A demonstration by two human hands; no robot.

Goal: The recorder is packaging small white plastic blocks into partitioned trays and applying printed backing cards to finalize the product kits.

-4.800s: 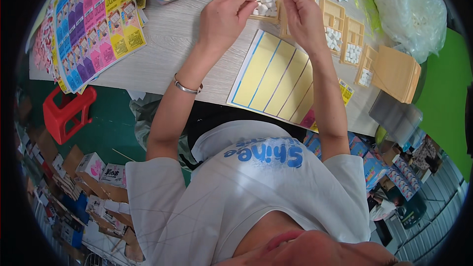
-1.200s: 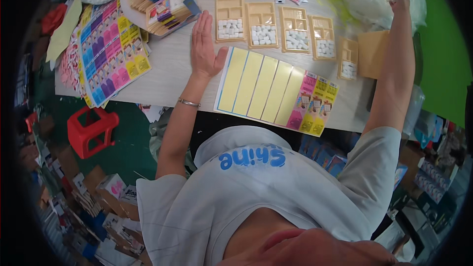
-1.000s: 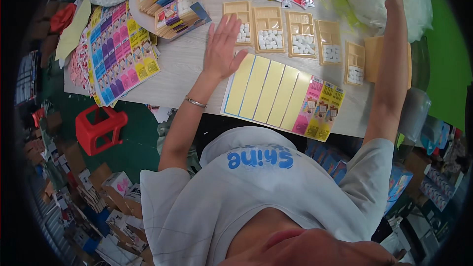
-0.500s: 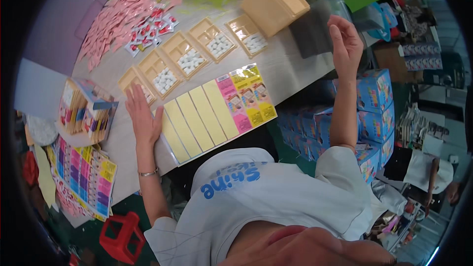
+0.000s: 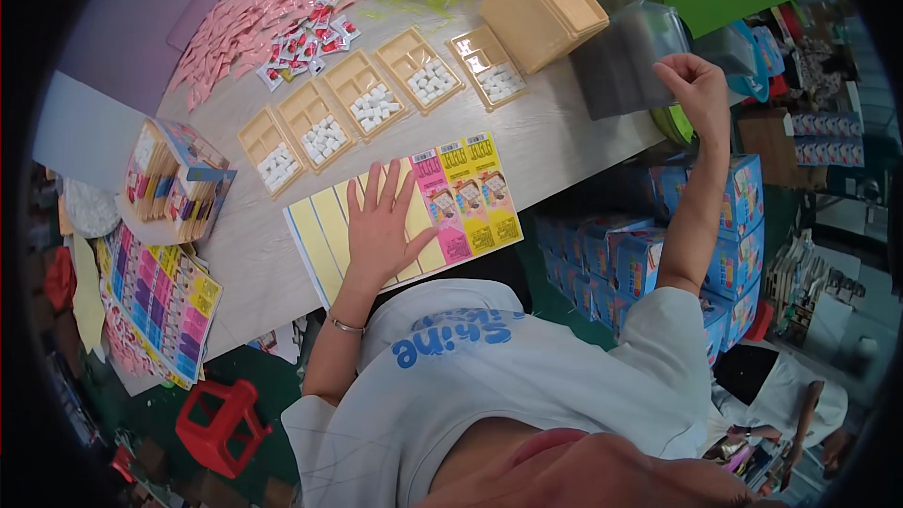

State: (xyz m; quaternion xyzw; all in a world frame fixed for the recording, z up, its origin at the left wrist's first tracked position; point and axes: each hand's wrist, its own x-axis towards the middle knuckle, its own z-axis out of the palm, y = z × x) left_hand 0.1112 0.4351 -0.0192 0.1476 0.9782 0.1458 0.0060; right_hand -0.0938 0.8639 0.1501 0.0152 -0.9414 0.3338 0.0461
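Observation:
My left hand [image 5: 381, 230] lies flat with spread fingers on a printed card sheet [image 5: 484, 193], which has pale yellow strips on the left and pink and yellow panels on the right. At the far right my right hand [image 5: 698, 94] is raised beside a dark see-through bin [image 5: 628, 61], its fingertips pressed together. Whatever may be between them is too small to make out. Behind the sheet, several cream plastic trays [image 5: 365, 99] stand in a slanting row, each with small white pieces in one compartment.
A tall stack of empty cream trays [image 5: 541, 14] stands at the back. Pink sachets [image 5: 268, 14] and red-white sachets [image 5: 306, 45] lie heaped at back left. Filled packs in a box [image 5: 179, 183] and colourful printed sheets [image 5: 160, 292] sit left. Blue boxes [image 5: 640, 259] and a red stool [image 5: 224, 428] are below.
My left hand has moved right, from beside the leftmost tray onto the printed sheet. My right hand has moved slightly right and its fingers have closed together. The whole view has shifted a little.

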